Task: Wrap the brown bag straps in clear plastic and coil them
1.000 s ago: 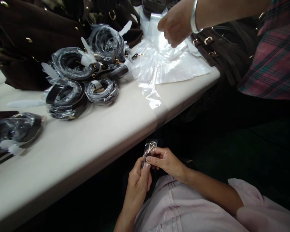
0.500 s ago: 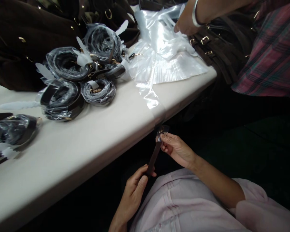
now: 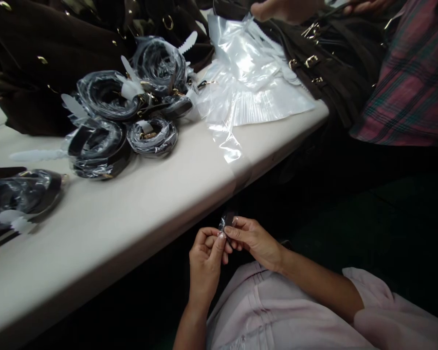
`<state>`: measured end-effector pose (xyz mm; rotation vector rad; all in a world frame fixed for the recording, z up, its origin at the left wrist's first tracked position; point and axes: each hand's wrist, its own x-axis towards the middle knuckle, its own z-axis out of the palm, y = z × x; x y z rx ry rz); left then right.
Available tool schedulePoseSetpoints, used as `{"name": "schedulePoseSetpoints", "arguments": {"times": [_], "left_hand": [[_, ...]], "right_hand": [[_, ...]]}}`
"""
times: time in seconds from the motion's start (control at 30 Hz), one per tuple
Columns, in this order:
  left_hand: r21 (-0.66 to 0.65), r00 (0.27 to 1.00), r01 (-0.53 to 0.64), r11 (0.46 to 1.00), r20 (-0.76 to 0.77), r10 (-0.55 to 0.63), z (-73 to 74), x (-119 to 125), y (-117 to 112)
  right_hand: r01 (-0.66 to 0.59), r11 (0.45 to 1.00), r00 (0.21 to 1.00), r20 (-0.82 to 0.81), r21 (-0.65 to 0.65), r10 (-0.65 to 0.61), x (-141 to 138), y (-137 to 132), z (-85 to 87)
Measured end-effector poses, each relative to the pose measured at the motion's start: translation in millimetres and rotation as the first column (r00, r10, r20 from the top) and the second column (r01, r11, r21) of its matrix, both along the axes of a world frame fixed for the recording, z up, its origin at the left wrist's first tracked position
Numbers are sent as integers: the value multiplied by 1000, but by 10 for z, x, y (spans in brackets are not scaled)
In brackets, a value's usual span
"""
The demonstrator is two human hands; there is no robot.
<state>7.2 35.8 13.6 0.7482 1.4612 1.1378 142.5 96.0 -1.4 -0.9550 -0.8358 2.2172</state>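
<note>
Just off the table's front edge, both my hands meet on a dark strap [image 3: 228, 219] with a bit of shiny clear plastic around it. My left hand [image 3: 206, 257] pinches it from below with thumb and fingers closed. Beside it, my right hand [image 3: 253, 240] grips the strap, thumb on top. Most of the strap is hidden by my fingers and the dark background. On the table lie several coiled dark straps in clear wrap, one of them a small coil [image 3: 152, 137] with gold hardware and a white tie.
The white table [image 3: 160, 204] runs diagonally before me. A fanned pile of clear plastic bags [image 3: 259, 92] lies near its right corner. Dark bags [image 3: 36, 73] with gold fittings stand behind. Across the corner, a co-worker's hand [image 3: 288, 9] is over buckled dark straps [image 3: 310, 63].
My left hand has slid up the strap to meet my right hand, which has come lower and to the left. The co-worker's hand has moved up from the plastic bags.
</note>
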Motion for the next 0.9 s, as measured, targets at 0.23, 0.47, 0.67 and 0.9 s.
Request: {"name": "schedulePoseSetpoints", "arguments": {"times": [0.23, 0.47, 0.67, 0.9], "left_hand": [[-6, 978, 203, 979, -47, -203, -214, -74, -174], [-19, 987, -77, 997, -143, 73, -150, -37, -239], [60, 945, -84, 995, -312, 98, -56, -14, -272], [93, 919, -39, 995, -389, 73, -74, 51, -187]], "right_hand": [[145, 989, 989, 26, -29, -144, 166, 145, -17], [69, 992, 986, 142, 109, -84, 150, 92, -32], [0, 993, 988, 152, 122, -18, 138, 47, -26], [-22, 998, 992, 124, 58, 15, 49, -49, -49]]}}
